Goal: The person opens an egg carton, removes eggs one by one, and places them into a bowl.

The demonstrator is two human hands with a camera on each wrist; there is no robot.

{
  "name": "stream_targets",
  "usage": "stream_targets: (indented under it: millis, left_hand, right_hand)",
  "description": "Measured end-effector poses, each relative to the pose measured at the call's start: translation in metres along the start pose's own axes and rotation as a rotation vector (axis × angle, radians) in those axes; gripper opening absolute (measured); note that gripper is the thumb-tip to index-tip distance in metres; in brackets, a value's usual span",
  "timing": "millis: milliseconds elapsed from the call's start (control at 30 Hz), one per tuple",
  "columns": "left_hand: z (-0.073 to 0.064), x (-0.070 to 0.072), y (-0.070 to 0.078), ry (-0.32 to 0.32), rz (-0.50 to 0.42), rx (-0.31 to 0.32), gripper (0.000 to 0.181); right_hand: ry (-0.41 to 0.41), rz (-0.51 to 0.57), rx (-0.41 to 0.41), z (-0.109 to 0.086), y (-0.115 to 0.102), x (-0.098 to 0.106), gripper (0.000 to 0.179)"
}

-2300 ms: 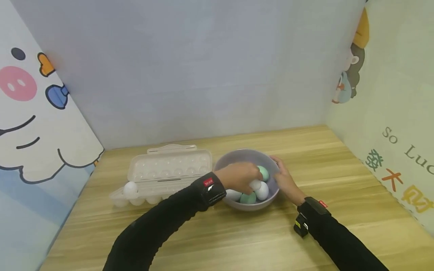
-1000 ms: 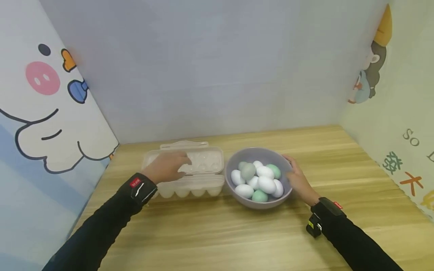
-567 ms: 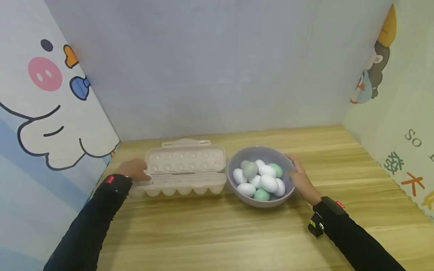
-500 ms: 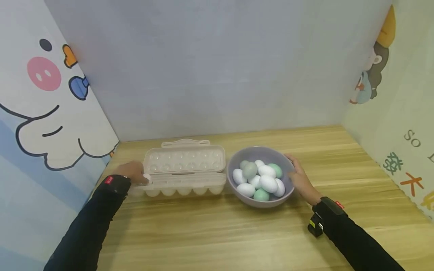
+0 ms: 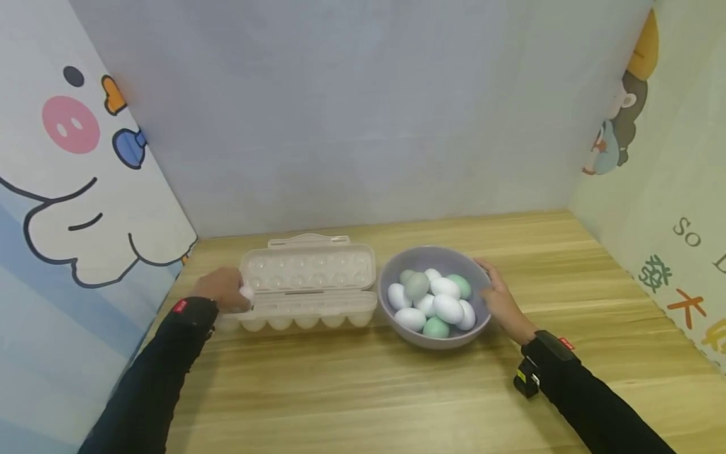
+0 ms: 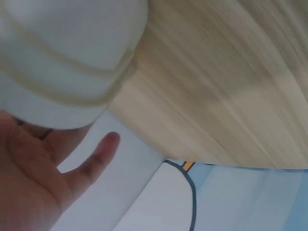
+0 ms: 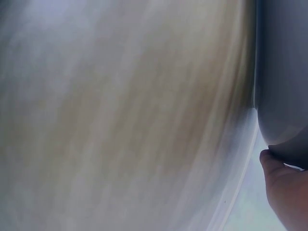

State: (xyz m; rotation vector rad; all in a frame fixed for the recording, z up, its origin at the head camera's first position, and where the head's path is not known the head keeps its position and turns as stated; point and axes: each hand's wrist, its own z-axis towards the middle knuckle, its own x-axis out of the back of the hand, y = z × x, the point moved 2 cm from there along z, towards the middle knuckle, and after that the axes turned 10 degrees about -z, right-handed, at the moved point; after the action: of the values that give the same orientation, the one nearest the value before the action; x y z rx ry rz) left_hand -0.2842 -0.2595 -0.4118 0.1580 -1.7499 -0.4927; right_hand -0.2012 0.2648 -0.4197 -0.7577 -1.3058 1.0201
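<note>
My left hand [image 5: 221, 291] is at the left end of the open egg carton [image 5: 309, 304], its fingertips around a white egg [image 5: 246, 292] that is partly hidden. In the left wrist view, the pale carton wall [image 6: 72, 62] hides most fingers of the left hand [image 6: 53, 168]; one finger sticks out. My right hand [image 5: 501, 302] grips the right rim of a grey-purple bowl [image 5: 391, 268], which holds several white eggs [image 5: 448, 309] and green eggs [image 5: 436, 327]. The right wrist view has the right hand [image 7: 286, 190] at the bowl's edge [image 7: 284, 96].
The carton's clear lid [image 5: 309, 268] lies folded back behind its cups, and the bowl stands close to its right end. Everything rests on a wood-grain table [image 5: 340, 397]. A plain back wall [image 5: 363, 126] and printed side panels [image 5: 68, 189] surround it.
My left hand has gone from inside the bowl, across the carton, to its left end, and has stayed there for the last half second. My right hand has stayed on the bowl.
</note>
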Motion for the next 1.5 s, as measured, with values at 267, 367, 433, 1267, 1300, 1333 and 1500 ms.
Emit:
stream_targets:
  millis: [267, 367, 433, 1267, 1300, 1333, 1500]
  left_hand:
    - [-0.012, 0.015, 0.081, 0.291, 0.029, -0.383, 0.037]
    - [-0.017, 0.017, 0.13, 0.363, 0.046, -0.564, 0.035]
    - [-0.019, 0.014, 0.161, 0.386, 0.059, -0.683, 0.035]
    - [-0.016, -0.078, 0.312, 0.15, 0.493, -0.983, 0.03]
    - [-0.015, -0.08, 0.312, 0.147, 0.496, -0.979, 0.03]
    - [-0.014, -0.082, 0.312, 0.144, 0.493, -0.978, 0.031]
    - [-0.011, -0.09, 0.311, 0.17, 0.49, -0.975, 0.034]
  right_hand:
    - [-0.004, -0.007, -0.009, -0.001, 0.002, 0.002, 0.064]
    - [0.0, -0.008, -0.013, -0.001, 0.001, 0.002, 0.064]
    - [-0.002, -0.003, -0.015, -0.001, 0.001, 0.001, 0.064]
    - [0.02, 0.011, -0.032, 0.001, 0.004, -0.001, 0.065]
    - [0.021, 0.011, -0.03, 0.001, 0.004, -0.001, 0.065]
    - [0.022, 0.01, -0.027, 0.002, 0.004, -0.001, 0.065]
    - [0.03, -0.001, -0.015, 0.002, 0.006, 0.001, 0.065]
